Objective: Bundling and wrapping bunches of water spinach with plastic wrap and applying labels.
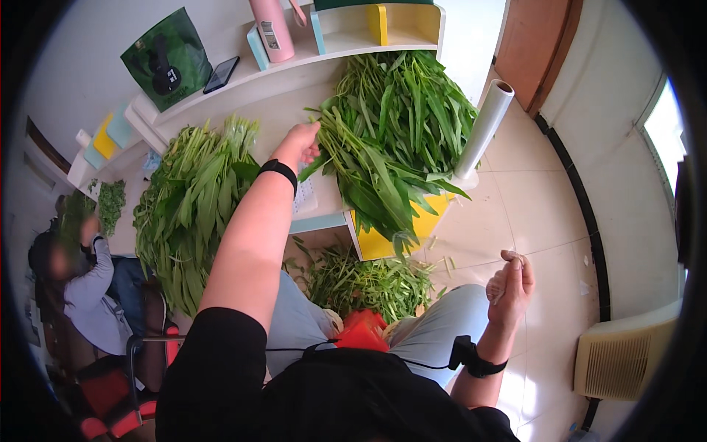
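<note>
A loose bunch of long-leaved greens point(372, 180) lies across the front of the white desk, its leaf tips hanging over the edge. Beside its stem ends is my left hand point(300, 143), fingers curled in; what they hold, if anything, does not show. Out to the right, apart from the greens, my right hand point(509, 289) is closed in a pinch, with what looks like crumpled clear plastic film point(496, 289) at its fingers. A tall roll of clear film point(483, 131) stands upright at the desk's right end. Behind the bunch rises a big heap of greens point(412, 99).
Another pile of greens point(195, 202) covers the desk's left part. Trimmed stems and leaves point(361, 276) lie on the floor near a red stool point(363, 329). A pink bottle point(272, 33), a phone point(222, 74) and a green bag point(163, 62) stand behind. A person point(92, 295) sits at left.
</note>
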Available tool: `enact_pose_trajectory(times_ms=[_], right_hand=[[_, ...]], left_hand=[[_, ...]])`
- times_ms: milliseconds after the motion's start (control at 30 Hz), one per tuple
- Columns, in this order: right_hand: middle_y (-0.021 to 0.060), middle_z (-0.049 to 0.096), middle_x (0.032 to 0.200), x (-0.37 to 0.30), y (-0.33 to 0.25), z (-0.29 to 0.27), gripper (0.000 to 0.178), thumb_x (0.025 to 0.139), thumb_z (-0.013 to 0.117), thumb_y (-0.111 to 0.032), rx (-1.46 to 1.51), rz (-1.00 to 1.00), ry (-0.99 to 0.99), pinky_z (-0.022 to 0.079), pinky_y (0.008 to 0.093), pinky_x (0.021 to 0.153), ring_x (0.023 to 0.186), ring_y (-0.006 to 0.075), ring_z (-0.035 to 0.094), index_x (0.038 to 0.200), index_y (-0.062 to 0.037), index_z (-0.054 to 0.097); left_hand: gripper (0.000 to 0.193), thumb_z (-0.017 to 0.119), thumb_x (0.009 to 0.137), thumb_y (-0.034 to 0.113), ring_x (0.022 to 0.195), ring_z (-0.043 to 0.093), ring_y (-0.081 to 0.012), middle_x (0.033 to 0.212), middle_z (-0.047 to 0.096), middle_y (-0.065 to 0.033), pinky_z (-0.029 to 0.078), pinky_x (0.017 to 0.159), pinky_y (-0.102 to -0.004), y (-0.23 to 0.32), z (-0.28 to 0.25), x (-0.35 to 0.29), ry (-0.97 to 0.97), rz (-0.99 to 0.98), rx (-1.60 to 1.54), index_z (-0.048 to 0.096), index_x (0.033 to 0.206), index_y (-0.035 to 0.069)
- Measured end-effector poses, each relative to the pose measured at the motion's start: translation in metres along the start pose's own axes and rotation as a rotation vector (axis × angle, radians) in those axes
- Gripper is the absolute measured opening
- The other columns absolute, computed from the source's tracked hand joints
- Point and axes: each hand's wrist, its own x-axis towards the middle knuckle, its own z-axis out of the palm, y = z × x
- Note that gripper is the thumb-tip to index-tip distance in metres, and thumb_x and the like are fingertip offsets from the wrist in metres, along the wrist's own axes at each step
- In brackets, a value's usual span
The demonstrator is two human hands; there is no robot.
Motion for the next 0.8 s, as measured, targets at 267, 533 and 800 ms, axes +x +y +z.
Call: enact_pose_trajectory(times_ms=[267,533,800], right_hand=[[-0.006,0.032,0.052,0.026,0.016,-0.022,0.025,0.096,0.047,-0.021,0.032,0.034,0.073,0.021,0.0194,0.034,0.039,0.0015,0.025,0.098,0.0027,0.056],[-0.0065,0.032,0.052,0.038,0.03,-0.039,0.025,0.096,0.048,-0.021,0.04,0.077,0.094,0.021,0.0192,0.035,0.039,0.0017,0.025,0.098,0.0022,0.055],[-0.006,0.032,0.051,0.036,0.034,-0.039,0.024,0.096,0.046,-0.02,0.051,0.104,0.103,0.021,0.0199,0.034,0.038,0.0022,0.025,0.098,0.0023,0.055]], left_hand=[[0.075,0.043,0.076,0.075,0.063,0.054,-0.0175,0.081,0.057,-0.0074,0.048,0.061,-0.0314,0.011,0.026,0.015,-0.026,-0.162,0.124,0.056,0.103,0.006],[0.069,0.039,0.077,0.076,0.073,0.057,-0.0143,0.088,0.064,-0.0012,0.045,0.066,-0.0284,0.045,0.055,-0.008,0.002,-0.141,0.167,0.059,0.098,0.013],[0.047,0.062,0.081,0.05,0.071,0.06,-0.0151,0.094,0.065,-0.0015,0.046,0.065,-0.0279,0.018,0.048,0.03,-0.036,-0.1,0.017,0.057,0.11,0.013]])
